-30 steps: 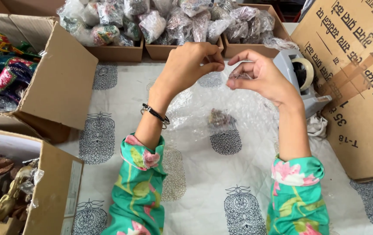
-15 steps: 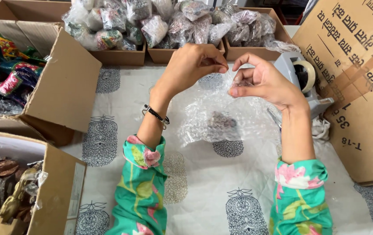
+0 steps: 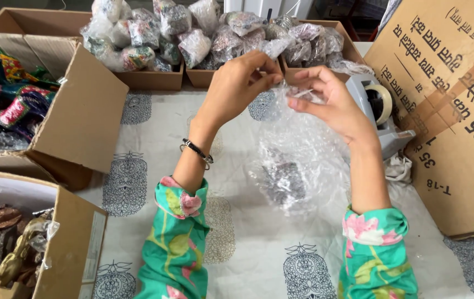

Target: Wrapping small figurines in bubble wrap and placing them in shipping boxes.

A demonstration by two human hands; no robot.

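Pinching the top edge of a clear bubble-wrap bag (image 3: 298,160), left hand (image 3: 237,83) and right hand (image 3: 328,102) both closed on it; bag hangs above white printed tablecloth (image 3: 154,182), dark small object (image 3: 284,180) inside; grey tape dispenser (image 3: 378,111) just right.

Clear bubble-wrap bag (image 3: 298,160), hanging, dark item inside

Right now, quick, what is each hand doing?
Left hand: closed, pinching the top of the bubble wrap.
Right hand: closed, pinching the same bubble wrap, with a dark thing inside.
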